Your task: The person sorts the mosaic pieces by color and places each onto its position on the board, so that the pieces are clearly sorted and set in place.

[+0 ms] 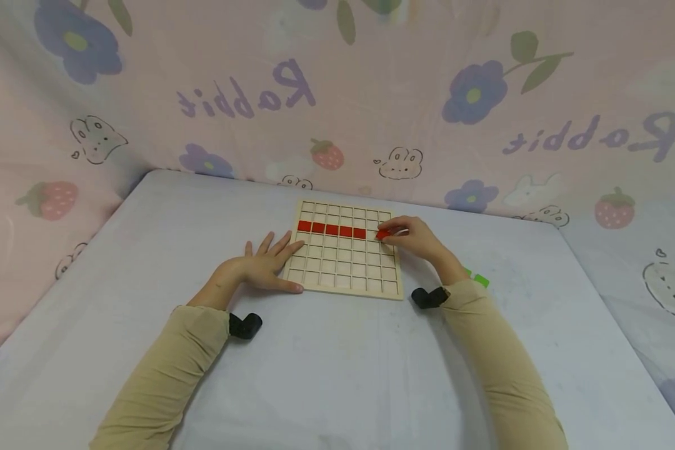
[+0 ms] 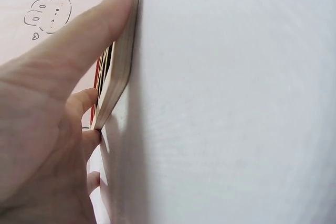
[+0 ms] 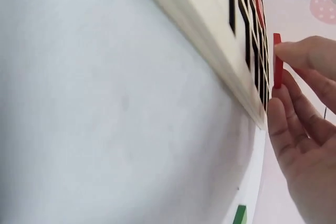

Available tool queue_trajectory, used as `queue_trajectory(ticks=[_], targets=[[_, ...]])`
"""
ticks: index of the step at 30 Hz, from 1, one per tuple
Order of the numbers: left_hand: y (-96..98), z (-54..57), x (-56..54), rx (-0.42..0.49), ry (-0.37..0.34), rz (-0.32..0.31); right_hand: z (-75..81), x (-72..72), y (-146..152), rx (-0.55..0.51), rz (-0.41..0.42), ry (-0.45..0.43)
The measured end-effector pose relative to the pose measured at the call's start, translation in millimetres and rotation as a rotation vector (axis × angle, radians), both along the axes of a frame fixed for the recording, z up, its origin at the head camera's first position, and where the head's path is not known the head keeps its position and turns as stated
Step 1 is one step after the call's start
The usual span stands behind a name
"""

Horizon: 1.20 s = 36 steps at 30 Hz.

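Tan sleeves (image 1: 500,359) stretch toward the far edge of the tabletop (image 1: 337,369), the left hand (image 1: 263,267) splayed on the left side of a board (image 1: 343,255) and the right-hand grip (image 1: 420,239) pinching a red tile (image 1: 381,235) just right of its red row (image 1: 332,230).

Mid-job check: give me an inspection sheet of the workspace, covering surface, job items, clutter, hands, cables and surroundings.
Surface: white tabletop, faintly marked.
Job items: pale gridded board lying flat; five red tiles in one row; another red tile in hand.
Clutter: at least two green pieces beside the right forearm.
Left hand: fingers spread, touching the board's left side.
Right hand: pinching the loose tile at that row's right end.
Cables: nothing seen.
Surroundings: pink printed backdrop.
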<state>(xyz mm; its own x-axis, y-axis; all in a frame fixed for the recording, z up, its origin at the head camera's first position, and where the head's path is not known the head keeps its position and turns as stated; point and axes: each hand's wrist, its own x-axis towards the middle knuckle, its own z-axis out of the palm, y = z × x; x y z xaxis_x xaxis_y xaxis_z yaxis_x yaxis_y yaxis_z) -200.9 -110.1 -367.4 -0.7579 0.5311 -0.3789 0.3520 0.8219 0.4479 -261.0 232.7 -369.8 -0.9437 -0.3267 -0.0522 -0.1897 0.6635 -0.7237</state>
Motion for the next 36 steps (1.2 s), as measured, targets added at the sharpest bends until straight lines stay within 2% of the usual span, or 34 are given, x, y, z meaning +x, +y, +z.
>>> queue_trajectory(ticks=[11,22,36], targets=[[-0.2,-2.5,-0.1,-0.002,0.006,-0.006,-1.9,-4.6,-9.6,0.048,0.026,-0.011],[-1.0,-1.6,-0.3,-0.007,0.006,0.002,0.8,-2.5,-9.3,0.115,-0.031,0.001],[-0.7,-1.3,-0.8,-0.003,0.002,0.002,-6.9,-8.4,-5.4,0.040,-0.044,-0.030]])
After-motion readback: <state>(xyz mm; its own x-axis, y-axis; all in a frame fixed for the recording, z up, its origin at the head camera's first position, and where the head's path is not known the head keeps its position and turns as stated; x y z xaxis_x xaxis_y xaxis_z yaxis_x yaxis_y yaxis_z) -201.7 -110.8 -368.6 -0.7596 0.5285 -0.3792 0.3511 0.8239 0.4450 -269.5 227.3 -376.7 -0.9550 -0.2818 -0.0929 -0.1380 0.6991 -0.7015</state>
